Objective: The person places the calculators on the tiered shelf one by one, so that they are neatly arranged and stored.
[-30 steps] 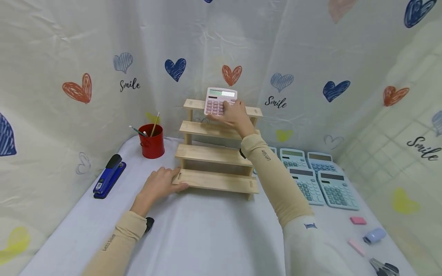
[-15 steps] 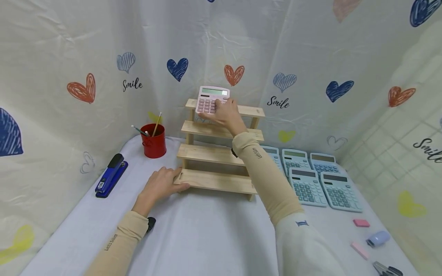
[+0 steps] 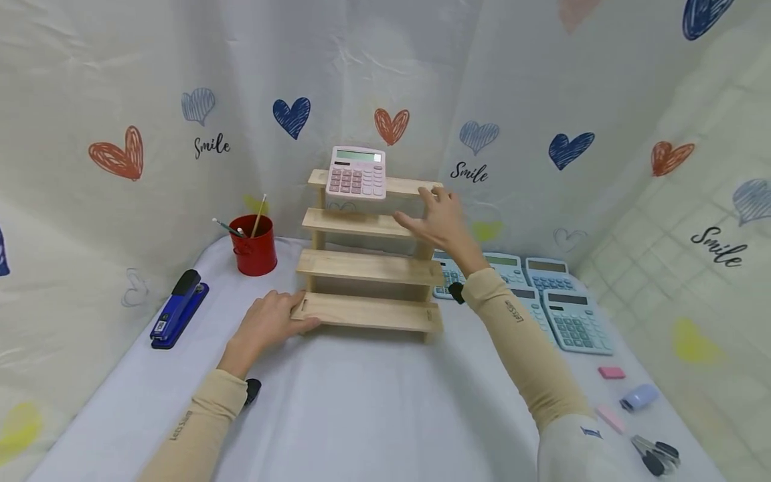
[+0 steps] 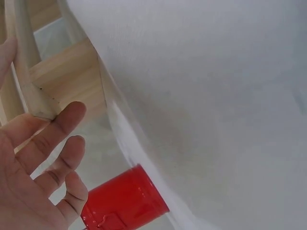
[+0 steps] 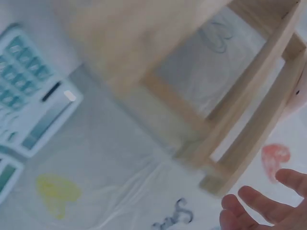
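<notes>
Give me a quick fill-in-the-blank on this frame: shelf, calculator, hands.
1. The pink calculator leans on the ____ step of the tiered wooden display shelf.
2. The left hand rests on the shelf's ____ step.
3. The right hand, fingers spread, holds ____.
4. The round metal pen cup left of the shelf is ____.

Missing words: top; bottom; nothing; red

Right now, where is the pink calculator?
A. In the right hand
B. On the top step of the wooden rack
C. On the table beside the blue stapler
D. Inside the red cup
B. The pink calculator stands on the top step of the wooden rack, while the right hand is open beside it and touches nothing of it.
</notes>
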`<state>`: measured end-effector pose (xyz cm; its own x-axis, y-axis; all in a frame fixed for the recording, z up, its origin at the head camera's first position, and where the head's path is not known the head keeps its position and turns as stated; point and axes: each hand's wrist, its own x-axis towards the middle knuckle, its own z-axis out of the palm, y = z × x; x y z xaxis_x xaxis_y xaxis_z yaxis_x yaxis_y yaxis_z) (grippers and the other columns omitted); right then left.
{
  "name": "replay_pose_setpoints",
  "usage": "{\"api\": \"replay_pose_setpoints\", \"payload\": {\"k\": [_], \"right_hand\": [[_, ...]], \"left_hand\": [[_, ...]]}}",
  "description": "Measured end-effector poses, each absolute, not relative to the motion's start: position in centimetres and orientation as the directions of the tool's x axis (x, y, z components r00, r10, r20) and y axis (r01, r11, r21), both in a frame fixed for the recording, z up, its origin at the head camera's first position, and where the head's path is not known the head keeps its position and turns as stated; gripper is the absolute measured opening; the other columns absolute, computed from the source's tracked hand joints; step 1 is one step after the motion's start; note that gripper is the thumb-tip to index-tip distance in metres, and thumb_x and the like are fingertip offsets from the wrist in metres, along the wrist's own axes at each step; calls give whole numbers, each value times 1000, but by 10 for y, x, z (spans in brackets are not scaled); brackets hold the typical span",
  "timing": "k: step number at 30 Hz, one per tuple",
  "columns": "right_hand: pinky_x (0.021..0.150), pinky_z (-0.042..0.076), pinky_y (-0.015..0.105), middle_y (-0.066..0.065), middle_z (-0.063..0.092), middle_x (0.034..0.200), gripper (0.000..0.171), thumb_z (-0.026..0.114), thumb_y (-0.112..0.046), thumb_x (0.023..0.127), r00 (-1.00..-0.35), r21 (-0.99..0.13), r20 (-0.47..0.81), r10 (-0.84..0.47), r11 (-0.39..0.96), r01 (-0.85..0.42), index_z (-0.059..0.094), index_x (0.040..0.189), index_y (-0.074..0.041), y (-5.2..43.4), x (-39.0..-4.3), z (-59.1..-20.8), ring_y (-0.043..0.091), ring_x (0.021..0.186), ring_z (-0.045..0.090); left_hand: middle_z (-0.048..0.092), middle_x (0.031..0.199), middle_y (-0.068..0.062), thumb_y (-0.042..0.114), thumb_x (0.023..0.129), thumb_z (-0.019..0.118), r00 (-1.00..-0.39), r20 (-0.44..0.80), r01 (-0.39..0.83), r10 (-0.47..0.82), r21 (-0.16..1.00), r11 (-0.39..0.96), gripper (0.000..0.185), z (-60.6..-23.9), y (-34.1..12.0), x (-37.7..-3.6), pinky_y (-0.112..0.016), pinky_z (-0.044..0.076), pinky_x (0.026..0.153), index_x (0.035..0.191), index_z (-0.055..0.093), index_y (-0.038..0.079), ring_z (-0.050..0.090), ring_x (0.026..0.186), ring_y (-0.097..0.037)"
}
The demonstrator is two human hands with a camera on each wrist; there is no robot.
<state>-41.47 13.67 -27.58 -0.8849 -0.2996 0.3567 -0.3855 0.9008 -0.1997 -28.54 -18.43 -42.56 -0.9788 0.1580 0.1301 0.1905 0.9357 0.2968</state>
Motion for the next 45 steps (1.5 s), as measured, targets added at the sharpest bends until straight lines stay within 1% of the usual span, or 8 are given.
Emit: {"api": "replay_pose_setpoints", "payload": {"k": [6,11,21,26,33,39,42,45], "right_hand": [[111,32,69,27,31,158,92,49,-73,91,-918,-236,309,-248,915,-327,30,158,-13,200,-393,-302,50,144,32],[110,31,70,32,33,156,94,47,-72,93,-949,-218,258,-181,946,-239,30,158,-7,258,-375,-337,54,140,35],[104,30,76,43,24,154,101,40,-76,93,-995,-200,3,-103,975,-102,23,158,-1,339,-354,-389,64,136,29],[102,31,78,46,22,153,102,42,-76,92,-992,-166,-87,-90,983,-75,26,157,1,351,-351,-411,68,136,27],[101,21,85,49,13,153,103,49,-77,89,-986,-166,-159,-56,986,-29,27,157,-2,349,-346,-414,77,134,12],[98,20,87,51,2,153,110,58,-78,82,-980,-151,-197,-32,989,-2,26,158,-4,345,-341,-418,79,134,4],[98,22,87,51,0,153,113,59,-80,80,-976,-151,-215,-24,989,8,25,158,-6,341,-338,-419,78,135,2],[98,24,85,52,6,152,115,58,-80,80,-975,-150,-220,-12,988,22,22,159,-5,338,-336,-416,76,136,6]], "left_hand": [[71,108,-18,64,85,68,-982,127,175,142,303,937,83,-424,-190,-284,-38,42,68,144,55,9,56,87,-27],[70,100,-16,64,84,70,-979,132,187,153,311,932,84,-421,-191,-284,-35,38,65,144,55,7,54,83,-25],[68,95,-15,61,85,70,-981,109,185,158,314,931,84,-418,-195,-283,-33,34,64,145,53,5,52,82,-24],[67,95,-15,61,85,69,-983,95,182,159,323,929,85,-420,-195,-284,-32,35,63,146,52,4,52,83,-24],[67,95,-15,60,85,70,-982,100,186,162,329,926,85,-422,-192,-285,-32,35,64,146,52,4,51,84,-25],[67,94,-15,60,85,70,-981,99,192,169,334,923,84,-423,-187,-285,-33,36,65,145,52,5,52,84,-25],[68,95,-16,60,85,71,-980,101,194,170,338,921,84,-423,-186,-285,-32,36,64,145,53,5,52,84,-24],[67,91,-14,59,85,71,-978,115,203,173,348,915,83,-422,-185,-285,-31,34,62,145,53,4,50,82,-24]]}}
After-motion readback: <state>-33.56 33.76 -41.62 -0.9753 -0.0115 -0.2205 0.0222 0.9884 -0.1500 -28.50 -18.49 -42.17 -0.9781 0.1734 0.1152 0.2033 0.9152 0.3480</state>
